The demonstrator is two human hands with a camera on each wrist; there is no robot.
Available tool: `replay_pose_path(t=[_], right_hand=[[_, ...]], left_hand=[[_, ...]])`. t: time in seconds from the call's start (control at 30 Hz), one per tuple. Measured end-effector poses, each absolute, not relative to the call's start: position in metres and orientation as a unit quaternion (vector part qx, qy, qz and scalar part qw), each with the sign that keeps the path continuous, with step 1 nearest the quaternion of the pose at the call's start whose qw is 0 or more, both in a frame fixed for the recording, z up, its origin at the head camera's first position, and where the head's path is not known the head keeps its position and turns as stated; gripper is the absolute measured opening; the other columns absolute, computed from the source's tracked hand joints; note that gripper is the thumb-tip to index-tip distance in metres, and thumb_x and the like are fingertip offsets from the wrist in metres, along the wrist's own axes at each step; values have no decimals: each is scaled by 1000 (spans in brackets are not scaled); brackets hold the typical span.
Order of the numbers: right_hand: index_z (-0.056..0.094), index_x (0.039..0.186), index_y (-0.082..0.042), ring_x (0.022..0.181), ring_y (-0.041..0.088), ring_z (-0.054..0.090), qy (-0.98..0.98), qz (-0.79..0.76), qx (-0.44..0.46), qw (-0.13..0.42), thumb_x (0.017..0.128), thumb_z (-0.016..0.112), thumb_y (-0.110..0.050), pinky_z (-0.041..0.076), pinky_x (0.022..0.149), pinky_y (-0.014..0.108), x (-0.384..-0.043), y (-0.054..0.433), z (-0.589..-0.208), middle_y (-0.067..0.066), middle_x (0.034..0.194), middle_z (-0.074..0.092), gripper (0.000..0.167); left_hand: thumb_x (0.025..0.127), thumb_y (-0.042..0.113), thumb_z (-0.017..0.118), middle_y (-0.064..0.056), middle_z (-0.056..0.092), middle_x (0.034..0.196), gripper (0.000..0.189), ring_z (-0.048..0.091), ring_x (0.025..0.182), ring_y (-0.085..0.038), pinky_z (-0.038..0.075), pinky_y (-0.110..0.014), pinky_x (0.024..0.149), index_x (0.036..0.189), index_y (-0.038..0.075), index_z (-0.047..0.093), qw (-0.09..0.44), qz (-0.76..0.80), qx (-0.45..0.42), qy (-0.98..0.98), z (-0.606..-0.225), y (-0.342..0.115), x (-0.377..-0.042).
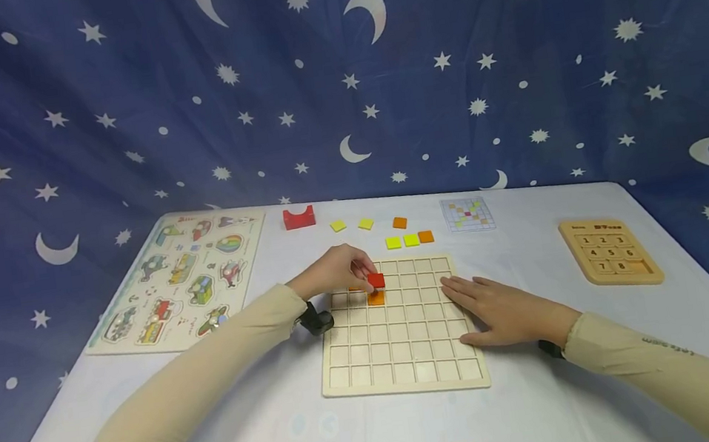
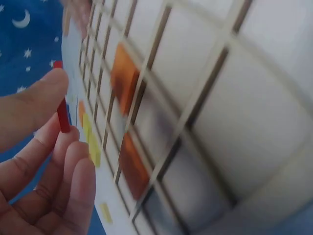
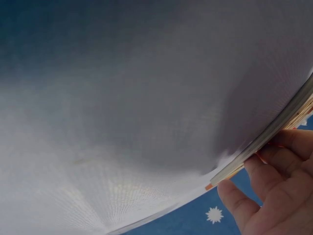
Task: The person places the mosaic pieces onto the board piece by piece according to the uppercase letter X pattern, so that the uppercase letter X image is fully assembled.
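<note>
Red tile [image 1: 376,281] pinched in my L hand [image 1: 337,272], over grid board [image 1: 401,351] at approx. 11 o'clock; 2 orange tiles [image 2: 126,81] in its cells. My R hand [image 1: 501,312], fingers spread, touches board edge, 3 o'clock.

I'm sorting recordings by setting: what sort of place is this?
Probably an indoor puzzle-play corner, judging by the square, cream, wooden-looking grid board, the tan rectangular wooden-looking number puzzle, and the dark-blue fabric backdrop printed with white moons and stars.

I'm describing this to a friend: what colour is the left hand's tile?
The tile is red, seen best in the head view, where its flat face shows.
</note>
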State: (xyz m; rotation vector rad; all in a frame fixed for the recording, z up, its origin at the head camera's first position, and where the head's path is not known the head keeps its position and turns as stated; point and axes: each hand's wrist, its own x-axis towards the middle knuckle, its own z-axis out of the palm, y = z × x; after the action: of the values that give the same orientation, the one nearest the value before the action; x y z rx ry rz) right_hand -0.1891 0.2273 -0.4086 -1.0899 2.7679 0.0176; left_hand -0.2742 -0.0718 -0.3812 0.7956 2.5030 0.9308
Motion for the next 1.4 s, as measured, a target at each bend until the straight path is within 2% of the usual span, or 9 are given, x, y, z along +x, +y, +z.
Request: replay_pose_path(t=[0.17, 0.73, 0.9, 1.4], right_hand=[[29, 146, -2, 142, 28, 28, 927, 5, -365, 82, 88, 50, -59, 28, 112, 50, -190, 227, -409, 12, 155, 26, 84], [29, 146, -3, 141, 27, 29, 929, 4, -359, 88, 87, 52, -58, 29, 111, 50, -189, 226, -407, 12, 154, 27, 84], [29, 146, -3, 142, 27, 29, 930, 3, -357, 89, 87, 52, -58, 29, 111, 50, -189, 226, -407, 12, 155, 26, 84], [29, 146, -3, 142, 27, 29, 929, 4, -361, 86, 88, 51, -58, 29, 111, 50, -189, 226, -407, 12, 154, 26, 84]], left_hand=[[74, 9, 78, -2, 64, 81, 21, 55, 74, -9, 47, -17, 70, 92, 6, 69, 192, 320, 288, 882, -386, -64, -263], [68, 11, 83, 0, 58, 73, 22, 49, 68, -7, 41, -18, 65, 80, 9, 66, 173, 297, 326, 880, -401, -47, -242], [68, 12, 84, -1, 58, 74, 23, 47, 67, -7, 40, -18, 65, 82, 10, 66, 162, 284, 339, 882, -402, -45, -240], [70, 8, 82, 0, 60, 74, 18, 50, 70, -7, 43, -16, 66, 82, 7, 68, 180, 297, 320, 882, -394, -42, -240]])
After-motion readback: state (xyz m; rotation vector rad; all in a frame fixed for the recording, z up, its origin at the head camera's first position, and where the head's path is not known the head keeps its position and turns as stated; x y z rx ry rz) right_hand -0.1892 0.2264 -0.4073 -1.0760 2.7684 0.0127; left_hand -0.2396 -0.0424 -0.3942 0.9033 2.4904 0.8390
